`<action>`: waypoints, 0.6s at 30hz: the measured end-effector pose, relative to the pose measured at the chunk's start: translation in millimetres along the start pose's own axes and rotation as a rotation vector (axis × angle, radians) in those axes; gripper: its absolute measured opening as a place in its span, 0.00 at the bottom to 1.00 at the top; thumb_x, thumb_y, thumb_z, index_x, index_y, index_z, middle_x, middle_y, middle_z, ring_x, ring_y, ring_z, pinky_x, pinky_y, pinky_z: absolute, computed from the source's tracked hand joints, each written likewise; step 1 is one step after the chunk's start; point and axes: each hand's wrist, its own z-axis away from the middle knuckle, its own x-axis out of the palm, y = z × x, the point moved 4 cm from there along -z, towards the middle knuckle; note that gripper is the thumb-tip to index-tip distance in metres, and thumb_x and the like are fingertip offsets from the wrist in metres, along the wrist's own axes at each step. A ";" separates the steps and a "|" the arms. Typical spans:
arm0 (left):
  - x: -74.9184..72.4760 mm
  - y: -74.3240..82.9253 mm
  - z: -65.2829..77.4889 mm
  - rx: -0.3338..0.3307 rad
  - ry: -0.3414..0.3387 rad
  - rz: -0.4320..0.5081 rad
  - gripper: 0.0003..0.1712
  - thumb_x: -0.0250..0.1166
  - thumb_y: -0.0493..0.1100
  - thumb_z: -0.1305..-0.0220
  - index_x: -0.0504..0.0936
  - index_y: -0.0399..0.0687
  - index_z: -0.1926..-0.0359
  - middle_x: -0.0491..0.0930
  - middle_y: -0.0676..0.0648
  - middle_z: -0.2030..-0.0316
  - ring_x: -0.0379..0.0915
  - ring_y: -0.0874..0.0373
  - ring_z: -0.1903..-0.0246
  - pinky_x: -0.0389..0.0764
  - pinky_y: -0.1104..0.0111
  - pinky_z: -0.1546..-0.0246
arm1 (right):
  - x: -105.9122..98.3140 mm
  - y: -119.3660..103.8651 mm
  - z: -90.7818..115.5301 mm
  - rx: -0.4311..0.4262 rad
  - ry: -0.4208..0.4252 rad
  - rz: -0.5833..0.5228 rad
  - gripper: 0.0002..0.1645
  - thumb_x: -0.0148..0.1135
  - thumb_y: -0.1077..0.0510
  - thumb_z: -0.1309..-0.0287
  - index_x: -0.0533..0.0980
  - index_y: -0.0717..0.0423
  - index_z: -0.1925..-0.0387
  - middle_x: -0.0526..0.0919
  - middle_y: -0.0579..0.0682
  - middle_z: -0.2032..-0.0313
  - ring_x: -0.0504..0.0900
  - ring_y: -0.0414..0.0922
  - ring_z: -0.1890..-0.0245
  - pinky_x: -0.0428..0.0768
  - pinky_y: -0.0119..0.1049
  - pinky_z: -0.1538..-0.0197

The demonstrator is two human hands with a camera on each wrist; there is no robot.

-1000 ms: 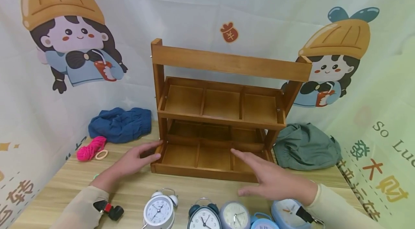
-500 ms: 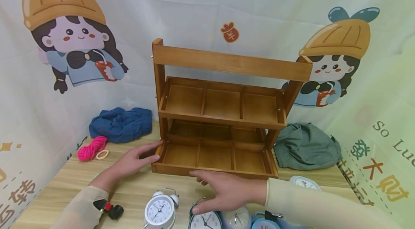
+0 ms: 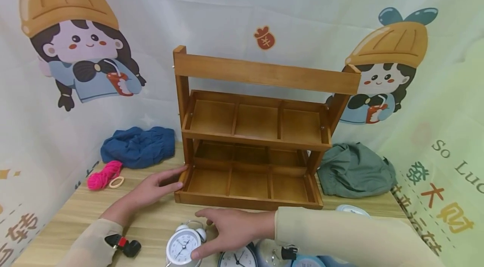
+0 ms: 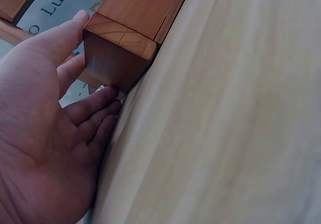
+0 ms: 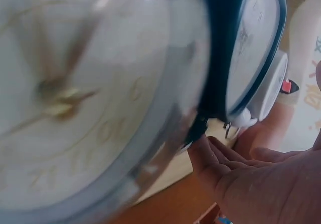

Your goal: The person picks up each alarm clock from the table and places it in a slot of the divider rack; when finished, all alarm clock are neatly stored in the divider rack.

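Note:
My left hand touches the left end of the brown wooden two-tier shelf. In the left wrist view its extended thumb and fingers lie about the corner of the lower tier. In front of the shelf, my right hand hovers with fingers spread by a white twin-bell alarm clock; the thumb overlaps the clock's edge, and I cannot tell whether it touches. Under that hand stands a dark teal alarm clock. A pale round clock fills much of the right wrist view, close up.
More clocks stand along the front: a grey-rimmed one, a blue one and one partly behind the right sleeve. Blue cloth, pink yarn and a wooden ring lie left; green cloth lies right.
My right hand has moved left, from before the shelf's right part, past the dark teal clock to the white alarm clock. The left hand stays at the shelf's left end.

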 end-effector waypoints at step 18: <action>-0.6 -1.0 -1.2 0.036 -0.003 -0.005 0.34 0.65 0.56 0.16 0.73 0.59 0.16 0.69 0.40 0.18 0.63 0.30 0.21 0.68 0.28 0.27 | 20.8 -13.3 -34.4 0.099 0.000 0.069 0.48 0.71 0.30 0.30 0.69 0.42 0.17 0.81 0.35 0.38 0.75 0.32 0.41 0.78 0.33 0.39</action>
